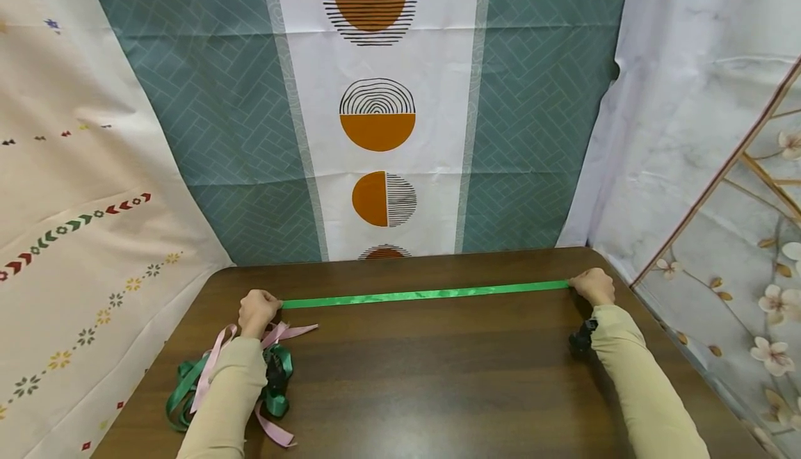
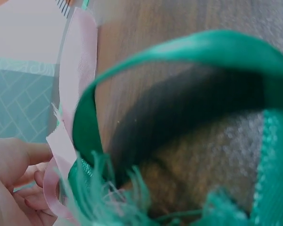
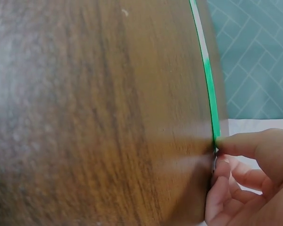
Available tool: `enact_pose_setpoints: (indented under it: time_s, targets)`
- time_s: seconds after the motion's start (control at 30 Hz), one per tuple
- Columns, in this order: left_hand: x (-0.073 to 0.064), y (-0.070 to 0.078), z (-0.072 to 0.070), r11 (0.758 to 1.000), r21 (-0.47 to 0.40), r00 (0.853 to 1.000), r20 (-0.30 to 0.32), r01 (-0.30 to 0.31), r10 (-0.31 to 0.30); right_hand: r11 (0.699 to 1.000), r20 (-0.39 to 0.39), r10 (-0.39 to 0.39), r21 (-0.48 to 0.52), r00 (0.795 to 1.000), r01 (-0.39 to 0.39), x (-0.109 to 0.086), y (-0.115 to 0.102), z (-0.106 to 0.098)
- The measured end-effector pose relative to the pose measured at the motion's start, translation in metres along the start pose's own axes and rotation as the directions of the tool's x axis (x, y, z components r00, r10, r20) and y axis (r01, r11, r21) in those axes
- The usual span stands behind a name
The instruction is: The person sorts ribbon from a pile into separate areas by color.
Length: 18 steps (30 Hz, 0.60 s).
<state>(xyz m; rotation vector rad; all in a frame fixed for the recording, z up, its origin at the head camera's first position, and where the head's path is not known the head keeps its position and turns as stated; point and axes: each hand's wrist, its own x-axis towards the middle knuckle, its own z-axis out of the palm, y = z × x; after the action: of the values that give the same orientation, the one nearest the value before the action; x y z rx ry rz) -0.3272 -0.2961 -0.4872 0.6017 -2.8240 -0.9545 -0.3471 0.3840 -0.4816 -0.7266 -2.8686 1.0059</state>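
Note:
A bright green ribbon (image 1: 425, 294) runs straight across the far part of the brown table, stretched between both hands. My left hand (image 1: 258, 311) pinches its left end; in the left wrist view, loops of other ribbon hide those fingertips. At the ribbon's right end, my right hand (image 1: 593, 286) pinches the tip between thumb and finger, which the right wrist view shows closely. Beneath the left forearm lies a tangle of dark green ribbon (image 1: 181, 395) and pink ribbon (image 1: 275, 431). One dark green loop (image 2: 207, 44) arches close in front of the left wrist camera, with frayed threads below.
The wooden table (image 1: 438, 375) ends at a teal and white patterned cloth (image 1: 532, 132) hanging behind it. A cream embroidered cloth (image 1: 94, 236) hangs on the left, a white floral one (image 1: 707, 271) on the right. Dark wrist cameras sit on both wrists.

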Motion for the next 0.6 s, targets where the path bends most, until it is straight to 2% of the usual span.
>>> enact_pose_setpoints:
  time_s: [0.33,0.47,0.6]
  targets:
    - [0.002,-0.003,-0.002,1.0,0.005,1.0,-0.017,0.025,-0.025,0.998,-0.005,-0.037,0.059,0.999,0.037,-0.004,0.003,-0.002]
    - [0.002,-0.001,-0.009,0.999,-0.007,0.999,-0.012,0.041,-0.041,0.995,-0.024,-0.07,0.072,0.997,0.072,-0.003,0.005,-0.001]
    - [0.001,0.003,-0.02,0.999,-0.024,1.0,-0.006,0.025,-0.025,0.991,-0.054,-0.081,0.101,0.995,0.086,-0.001,0.0,-0.002]
